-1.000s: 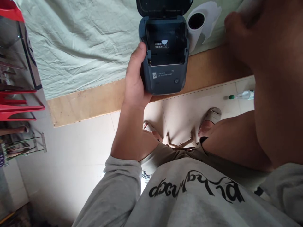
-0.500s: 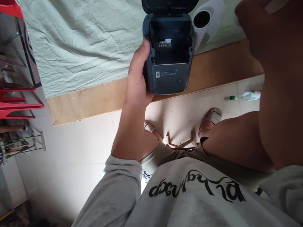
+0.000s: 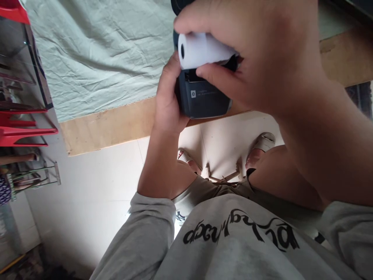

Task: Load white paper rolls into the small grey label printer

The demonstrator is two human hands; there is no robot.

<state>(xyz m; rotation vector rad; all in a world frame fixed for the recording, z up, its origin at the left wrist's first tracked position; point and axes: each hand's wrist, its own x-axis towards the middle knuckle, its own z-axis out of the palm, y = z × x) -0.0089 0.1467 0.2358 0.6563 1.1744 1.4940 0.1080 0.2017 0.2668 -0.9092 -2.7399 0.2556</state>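
My left hand (image 3: 169, 93) is closed round the left side of a dark blue label printer (image 3: 204, 101), its thumb along the edge. The printer's black lid (image 3: 179, 5) is raised at the far end, mostly hidden behind my other hand. Between the thumb and fingers of my right hand (image 3: 256, 58) is a white paper roll (image 3: 201, 48), its hollow core facing left. The roll sits at the mouth of the printer's compartment, lying crosswise; how deep it is I cannot tell. My right hand covers the printer's right side and power button.
A pale green cloth (image 3: 110, 54) covers the table, whose wooden edge (image 3: 110, 124) runs in front of me. Red plastic stools (image 3: 29, 130) and a metal-framed rack (image 3: 36, 177) stand at the left. My sandalled feet rest on the tiled floor (image 3: 101, 175) below.
My right hand has come in from the right with the white paper roll and brought it over the printer's open compartment. My left hand still holds the printer in nearly the same place.
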